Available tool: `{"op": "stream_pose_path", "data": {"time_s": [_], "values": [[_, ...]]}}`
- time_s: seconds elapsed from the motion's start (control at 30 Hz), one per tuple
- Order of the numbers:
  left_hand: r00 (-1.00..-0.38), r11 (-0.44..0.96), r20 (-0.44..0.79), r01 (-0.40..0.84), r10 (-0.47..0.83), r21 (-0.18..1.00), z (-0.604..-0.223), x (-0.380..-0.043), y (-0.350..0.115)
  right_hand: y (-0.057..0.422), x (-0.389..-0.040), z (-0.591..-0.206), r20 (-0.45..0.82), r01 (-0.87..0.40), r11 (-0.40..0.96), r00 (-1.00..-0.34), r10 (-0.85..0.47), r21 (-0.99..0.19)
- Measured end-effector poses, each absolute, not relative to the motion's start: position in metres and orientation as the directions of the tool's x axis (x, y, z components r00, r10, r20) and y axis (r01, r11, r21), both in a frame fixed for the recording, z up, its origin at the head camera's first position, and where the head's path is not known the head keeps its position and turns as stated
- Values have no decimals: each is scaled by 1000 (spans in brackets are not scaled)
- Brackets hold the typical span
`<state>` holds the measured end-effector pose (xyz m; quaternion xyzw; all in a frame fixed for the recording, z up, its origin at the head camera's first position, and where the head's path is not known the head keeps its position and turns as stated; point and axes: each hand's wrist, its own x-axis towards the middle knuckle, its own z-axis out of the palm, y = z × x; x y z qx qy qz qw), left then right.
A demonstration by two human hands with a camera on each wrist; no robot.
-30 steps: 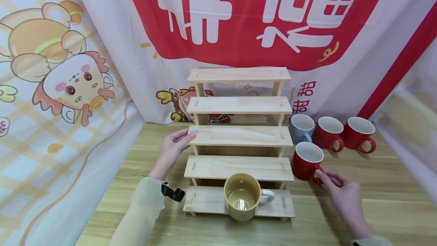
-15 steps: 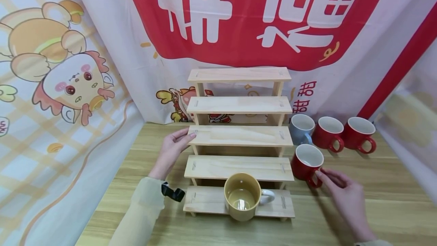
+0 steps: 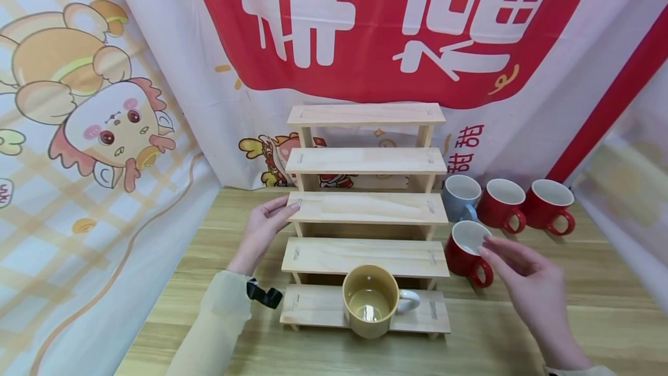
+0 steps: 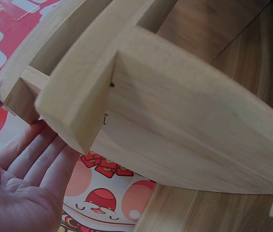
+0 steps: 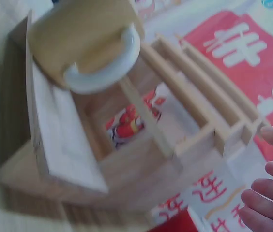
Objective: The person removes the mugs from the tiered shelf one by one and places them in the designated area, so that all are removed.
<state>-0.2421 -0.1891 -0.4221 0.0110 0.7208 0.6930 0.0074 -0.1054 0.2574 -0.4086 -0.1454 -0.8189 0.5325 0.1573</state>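
Observation:
My left hand (image 3: 262, 231) grips the left end of the middle step of a five-step wooden display rack (image 3: 365, 208). In the left wrist view its thumb lies at the board's corner and its fingers (image 4: 39, 159) reach beneath. Over at the rack's right, a red mug (image 3: 459, 257) with a white inside stands upright on the table, handle toward me. My right hand (image 3: 532, 283) hovers at this mug's rim, thumb and fingertips close to it, the handle free. The right wrist view has those fingers (image 5: 267, 198) loosely spread, with nothing held.
A yellow mug (image 3: 367, 300) with a white handle sits on the lowest step. Behind the nearer red mug stand a light-blue mug (image 3: 459, 205) and two more red mugs, one (image 3: 498, 205) beside the other (image 3: 545, 202). Printed cloth (image 3: 250, 97) hangs behind the rack and along both sides.
The red mug has turned slightly and shifted a little toward me. My right hand has let go of its handle and risen to the rim. The left hand keeps its grip on the rack.

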Motion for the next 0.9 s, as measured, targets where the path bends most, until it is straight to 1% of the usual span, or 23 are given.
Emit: {"op": "stream_pose_path", "data": {"time_s": [0.17,0.23,0.37,0.5,0.6,0.7,0.9], "values": [[-1000,39,8,9,28,999,-422,-242,-189,238,-100,-400,190,-52,405,-932,310,-913],[-1000,39,7,8,28,999,-422,-242,-189,233,-98,-398,200,-80,411,-946,256,-908],[-1000,42,4,5,26,999,-422,-242,-189,224,-97,-398,211,-155,375,-971,114,-914],[-1000,40,2,3,26,999,-423,-242,-189,219,-97,-400,224,-217,313,-974,-15,-924],[-1000,40,2,3,24,999,-423,-242,-190,214,-97,-403,218,-233,278,-972,-85,-932],[-1000,42,6,7,24,999,-423,-242,-190,207,-97,-407,190,-217,243,-973,-131,-945],[-1000,42,5,6,24,999,-423,-242,-190,193,-95,-417,140,-184,216,-969,-204,-959]]}}
